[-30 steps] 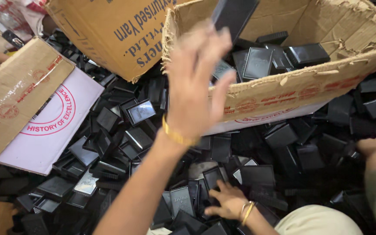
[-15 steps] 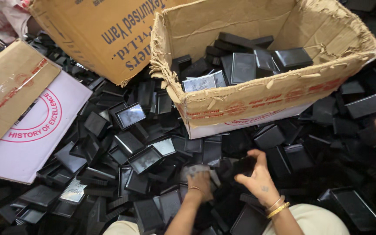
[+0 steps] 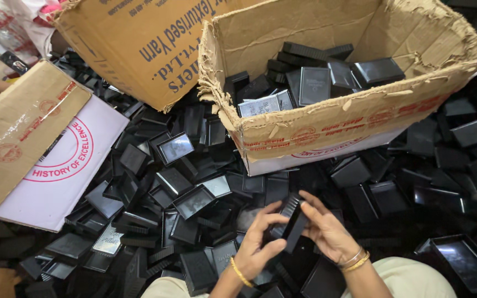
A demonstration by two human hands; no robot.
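Both hands gripped one black plastic tray (image 3: pixel 292 223) between them, left hand (image 3: pixel 258 245) pinching its near edge, right hand (image 3: pixel 327 232) cupping the far side, above a heap of trays (image 3: pixel 183 193). Beyond the fingers stood a torn cardboard box (image 3: pixel 327 118), part-filled; loading it appeared next, requiring a forward lift.

You are in a work place, like a small packing shop. A big heap of little black plastic trays (image 3: pixel 194 200) covers the floor. Torn cardboard boxes (image 3: pixel 327 118) sit on the heap, and one box is partly filled with trays.
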